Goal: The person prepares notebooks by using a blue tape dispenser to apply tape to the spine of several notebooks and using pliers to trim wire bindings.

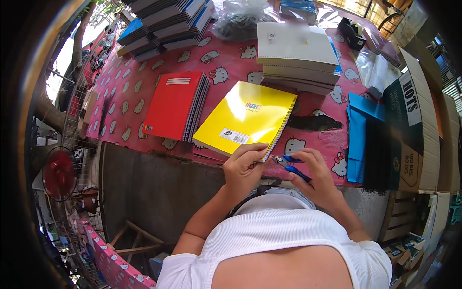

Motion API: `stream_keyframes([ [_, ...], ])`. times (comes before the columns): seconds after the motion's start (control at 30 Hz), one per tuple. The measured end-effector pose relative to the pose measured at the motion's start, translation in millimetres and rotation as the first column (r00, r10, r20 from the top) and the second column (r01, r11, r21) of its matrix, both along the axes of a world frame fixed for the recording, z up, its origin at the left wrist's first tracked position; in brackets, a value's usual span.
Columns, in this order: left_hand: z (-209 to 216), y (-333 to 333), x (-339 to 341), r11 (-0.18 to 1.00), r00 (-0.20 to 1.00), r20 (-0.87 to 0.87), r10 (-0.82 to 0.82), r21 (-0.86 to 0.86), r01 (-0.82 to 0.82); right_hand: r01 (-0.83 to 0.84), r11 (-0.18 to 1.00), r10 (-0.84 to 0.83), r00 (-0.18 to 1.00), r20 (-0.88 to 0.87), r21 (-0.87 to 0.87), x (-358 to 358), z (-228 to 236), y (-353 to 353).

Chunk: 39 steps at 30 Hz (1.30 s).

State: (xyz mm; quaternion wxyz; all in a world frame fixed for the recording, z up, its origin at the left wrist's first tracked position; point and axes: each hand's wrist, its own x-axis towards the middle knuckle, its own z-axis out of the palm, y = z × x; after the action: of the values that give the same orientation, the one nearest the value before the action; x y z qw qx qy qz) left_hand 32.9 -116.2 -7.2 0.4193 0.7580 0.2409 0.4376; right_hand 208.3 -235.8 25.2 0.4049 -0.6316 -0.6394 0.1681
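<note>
A yellow spiral-bound notebook (249, 113) lies aslant at the table's near edge, its coil along the right side. My left hand (244, 166) grips its near corner, at the lower end of the coil. Close to that same end, my right hand (314, 174) is closed around blue-handled pliers (297, 172). The jaws of the pliers point at the coil's end; whether they touch the wire is too small to tell. Left of the yellow notebook sits a short stack of red notebooks (172, 103), coils facing right.
White-backed notebooks (297, 45) are stacked behind the yellow one. Taller notebook stacks (168, 29) stand far left, beside a clear plastic bag (243, 21). Blue folded sheets (357, 139) and a cardboard box (409, 130) stand right. A tape dispenser (352, 34) is at the far right.
</note>
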Motion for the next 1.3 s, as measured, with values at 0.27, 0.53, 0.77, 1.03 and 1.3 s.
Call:
stream_keyframes([
  [0.27,-1.8,1.3,4.9,0.992,1.0,0.006,0.031,0.123,-0.031,-0.108,0.976,0.021,0.914,-0.405,-0.192,-4.3,-10.9,3.7],
  [0.53,17.5,21.1,1.3,0.927,0.995,-0.06,0.085,0.371,-0.057,-0.404,0.872,-0.162,0.295,-0.942,-0.276,11.6,-33.9,9.4],
  [0.77,67.8,161.4,-97.9,0.812,0.657,0.606,0.449,0.031,-0.583,0.506,0.827,-0.401,0.836,0.375,-0.243,81.6,-123.7,-8.6],
  [1.03,-65.8,268.6,-262.1,0.488,0.453,0.219,0.864,-0.581,-0.651,0.414,0.91,-0.415,0.907,0.076,0.029,65.0,-95.1,52.9],
  [1.3,-99.8,274.4,-220.8,0.439,0.43,-0.124,0.894,0.06,-0.896,0.337,0.929,-0.361,0.915,0.177,0.155,102.5,-66.7,123.3],
])
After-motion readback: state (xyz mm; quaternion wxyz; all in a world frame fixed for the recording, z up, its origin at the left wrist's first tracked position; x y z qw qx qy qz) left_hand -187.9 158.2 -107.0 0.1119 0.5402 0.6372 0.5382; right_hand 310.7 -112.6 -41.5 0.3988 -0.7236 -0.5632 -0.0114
